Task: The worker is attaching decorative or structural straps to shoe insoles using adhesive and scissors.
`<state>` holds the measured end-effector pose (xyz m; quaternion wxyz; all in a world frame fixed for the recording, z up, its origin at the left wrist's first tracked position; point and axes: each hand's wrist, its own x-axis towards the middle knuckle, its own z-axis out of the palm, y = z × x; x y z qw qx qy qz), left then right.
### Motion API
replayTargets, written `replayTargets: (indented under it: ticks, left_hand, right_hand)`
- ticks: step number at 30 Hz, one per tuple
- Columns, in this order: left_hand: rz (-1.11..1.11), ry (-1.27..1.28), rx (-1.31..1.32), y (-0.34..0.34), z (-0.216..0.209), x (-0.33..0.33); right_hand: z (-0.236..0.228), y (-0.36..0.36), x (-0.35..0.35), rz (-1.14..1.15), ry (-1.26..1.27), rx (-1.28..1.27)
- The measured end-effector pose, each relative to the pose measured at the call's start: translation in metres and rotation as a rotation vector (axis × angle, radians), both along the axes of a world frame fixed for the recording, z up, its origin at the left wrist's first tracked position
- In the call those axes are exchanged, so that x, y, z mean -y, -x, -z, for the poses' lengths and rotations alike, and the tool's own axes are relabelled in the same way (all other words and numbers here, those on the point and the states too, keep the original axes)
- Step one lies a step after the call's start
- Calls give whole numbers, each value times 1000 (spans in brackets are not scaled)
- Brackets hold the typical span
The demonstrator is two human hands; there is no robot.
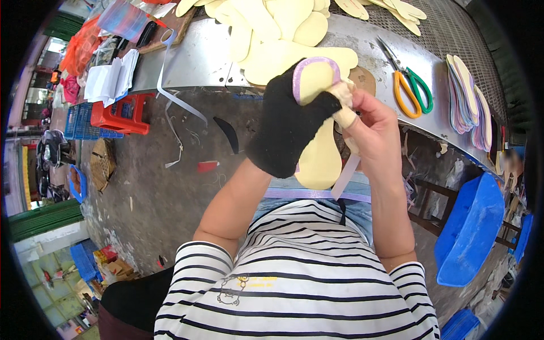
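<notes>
A workshop: metal workbench (192, 62), scissors (397, 65), heap of yellow insoles (260, 25).

Pale yellow insole (319, 164) in midair, lengthwise, a shiny lilac strip (296, 83) round its far end.

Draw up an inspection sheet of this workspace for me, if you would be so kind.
Surface: metal table, smudged.
Job's things: yellow insole with purple strip along its edge; insole pile; orange-and-green-handled scissors on the table.
Clutter: white sheets, left; black curved scrap on the floor.
Grips: left grip, black-gloved, holds the insole; right grip is at its edge, pinch unclear.
Cables: nothing seen.
Surroundings: red plastic stool, left; blue tub, right.
</notes>
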<state>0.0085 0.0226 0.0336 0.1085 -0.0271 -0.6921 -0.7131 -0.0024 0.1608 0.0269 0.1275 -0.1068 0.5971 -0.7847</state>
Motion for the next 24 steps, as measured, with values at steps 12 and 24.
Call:
replayTargets:
  ticks: [12, 24]
  left_hand:
    - [45, -169, -9, 25, 2, 7]
    - [27, -363, 66, 4, 27, 17]
  right_hand:
    - [14, 13, 3, -66, -113, -93]
    - [13, 24, -5, -100, 33, 178]
